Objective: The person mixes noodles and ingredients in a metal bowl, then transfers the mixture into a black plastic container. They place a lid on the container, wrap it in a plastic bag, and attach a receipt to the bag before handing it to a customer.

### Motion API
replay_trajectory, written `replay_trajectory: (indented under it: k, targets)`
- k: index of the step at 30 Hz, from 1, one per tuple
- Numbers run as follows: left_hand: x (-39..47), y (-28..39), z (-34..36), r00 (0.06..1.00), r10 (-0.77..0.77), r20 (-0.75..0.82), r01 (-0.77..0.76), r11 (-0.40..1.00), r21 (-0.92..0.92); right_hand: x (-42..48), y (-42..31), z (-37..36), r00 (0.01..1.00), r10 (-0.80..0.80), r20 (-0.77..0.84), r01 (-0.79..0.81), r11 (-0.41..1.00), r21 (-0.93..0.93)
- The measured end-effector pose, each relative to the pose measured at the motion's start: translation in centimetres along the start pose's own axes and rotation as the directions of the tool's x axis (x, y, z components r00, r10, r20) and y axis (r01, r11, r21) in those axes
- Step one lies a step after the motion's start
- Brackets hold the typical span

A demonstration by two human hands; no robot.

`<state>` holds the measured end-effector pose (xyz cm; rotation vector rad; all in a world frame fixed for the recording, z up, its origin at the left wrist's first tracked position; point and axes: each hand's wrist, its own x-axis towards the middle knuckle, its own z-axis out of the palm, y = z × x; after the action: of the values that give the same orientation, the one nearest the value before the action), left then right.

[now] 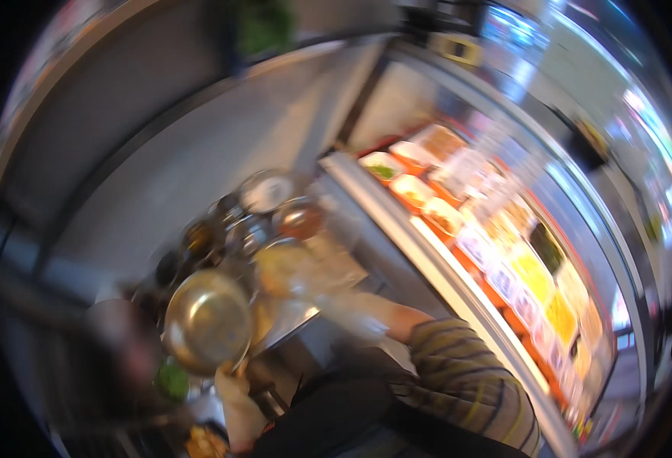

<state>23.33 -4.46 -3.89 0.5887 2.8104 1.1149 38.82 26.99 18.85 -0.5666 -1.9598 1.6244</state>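
My left hand (234, 380) grips the near rim of a round metal bowl (209, 320), thumb at the edge. The bowl is tilted so its shiny inside faces me, and I make out no food in it. My right hand (327, 303), in a clear plastic glove below a striped sleeve, reaches forward over the counter. Its fingers blur into the edge of a bowl with yellowish contents (283, 264); whether they grip it is unclear. Below that hand lies a flat metal tray or sheet (290, 323).
Several metal bowls and containers stand behind, among them one with reddish contents (298, 218) and one with white contents (268, 193). A lit glass case (393, 229) at right holds rows of food tubs. Greens (172, 379) and brown food (205, 442) sit at lower left.
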Motion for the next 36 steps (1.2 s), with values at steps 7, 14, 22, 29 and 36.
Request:
replay_trajectory:
  k: [7, 14, 22, 29, 36]
  targets:
    - [5.8, -2.7, 1.9, 0.738, -0.53, 0.418, 0.675, 0.557, -0.485, 3.9, 6.0, 4.5, 0.97, -0.17, 0.172, 0.191, 0.975, -0.112]
    - [8.5, 14.3, -7.6, 0.988, 0.055, 0.147, -0.027, 0.983, -0.184, 6.9, 9.8, 16.4, 0.98, -0.136, 0.148, 0.144, 0.989, -0.045]
    - [11.7, 15.7, -7.3, 0.814, 0.224, 0.536, 0.503, 0.188, -0.843, 8.6, 9.0, 22.0, 0.93, 0.183, 0.317, -0.257, 0.944, 0.208]
    - [12.0, 13.6, -6.6, 0.889, 0.224, 0.399, 0.145, 0.689, -0.71, 11.2, 7.7, 22.1, 0.916, 0.359, 0.178, -0.353, 0.933, -0.067]
    - [14.6, 6.4, -5.1, 0.877, 0.412, 0.247, -0.246, 0.827, -0.506, 6.6, 7.5, 22.1, 0.952, 0.142, 0.273, -0.163, 0.985, 0.056]
